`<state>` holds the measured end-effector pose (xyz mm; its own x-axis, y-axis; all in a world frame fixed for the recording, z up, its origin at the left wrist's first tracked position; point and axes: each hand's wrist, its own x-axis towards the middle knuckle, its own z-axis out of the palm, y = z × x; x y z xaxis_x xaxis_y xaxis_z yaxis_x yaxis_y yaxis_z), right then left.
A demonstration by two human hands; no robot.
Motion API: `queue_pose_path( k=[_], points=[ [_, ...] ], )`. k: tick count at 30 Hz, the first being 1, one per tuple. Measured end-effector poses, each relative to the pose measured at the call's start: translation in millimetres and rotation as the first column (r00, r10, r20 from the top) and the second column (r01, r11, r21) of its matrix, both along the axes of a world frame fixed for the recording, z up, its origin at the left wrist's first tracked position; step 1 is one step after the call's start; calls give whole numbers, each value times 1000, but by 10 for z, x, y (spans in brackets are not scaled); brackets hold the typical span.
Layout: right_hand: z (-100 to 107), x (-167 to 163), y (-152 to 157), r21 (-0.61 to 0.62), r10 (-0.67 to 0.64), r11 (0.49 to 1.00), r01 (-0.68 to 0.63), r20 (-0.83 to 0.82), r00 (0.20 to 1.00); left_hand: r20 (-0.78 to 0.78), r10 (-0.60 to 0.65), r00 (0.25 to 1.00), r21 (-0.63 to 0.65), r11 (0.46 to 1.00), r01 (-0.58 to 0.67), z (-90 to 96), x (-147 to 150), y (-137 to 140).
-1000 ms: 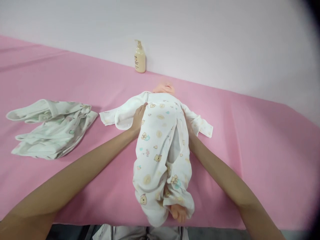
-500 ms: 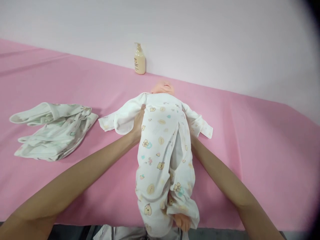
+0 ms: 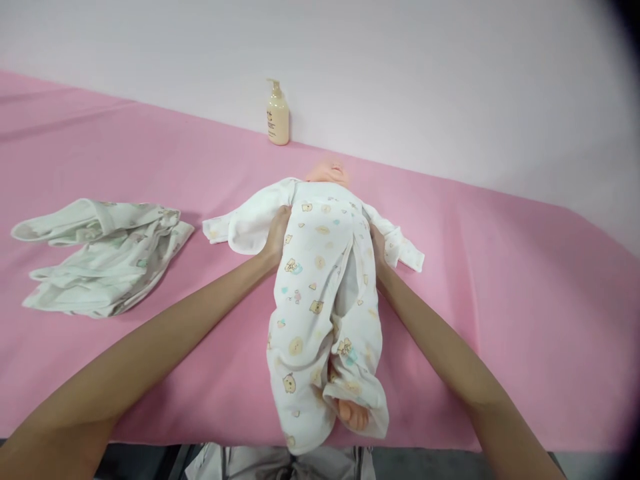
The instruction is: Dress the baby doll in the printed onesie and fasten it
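A baby doll point(image 3: 325, 175) lies on its back, head away from me, its face partly cut by blur. It wears a white long-sleeved top point(image 3: 260, 213) and white pants point(image 3: 310, 267) printed with bears, pulled high on its torso. A slit at the crotch shows pale cloth. My left hand point(image 3: 277, 235) grips the pants at the waist on the left side, thumb along the edge. My right hand point(image 3: 379, 248) is closed at the opposite side of the waist, mostly hidden behind the pants. One bare foot point(image 3: 353, 414) pokes out of the right pant leg.
Folded printed baby clothes point(image 3: 107, 257) lie to the left on the pink table cover point(image 3: 530, 320). A cream pump bottle point(image 3: 278, 120) stands at the back by the white wall point(image 3: 425, 80). The table's front edge runs just below the doll's feet.
The doll's legs and the pants have shifted away from me, up the table. Both hands stay at the waist, and more of my right hand shows. The view has tilted slightly.
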<state>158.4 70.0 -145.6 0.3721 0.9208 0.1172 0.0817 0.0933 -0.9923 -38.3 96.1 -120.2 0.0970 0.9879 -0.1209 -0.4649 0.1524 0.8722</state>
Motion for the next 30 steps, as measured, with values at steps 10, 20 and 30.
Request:
queue_pose_path(
  k=[10, 20, 30],
  points=[
    [372, 234, -40, -212, 212, 969, -128, 442, 871, -754, 534, 383, 652, 680, 336, 96, -394, 294],
    [512, 496, 371, -165, 291, 949, -270, 791, 538, -870, 471, 145, 481, 749, 456, -38, -427, 455],
    [433, 239, 637, -212, 57, 957, 198, 806, 590, -980, 185, -77, 155, 943, 294, 405, -307, 819]
  ],
)
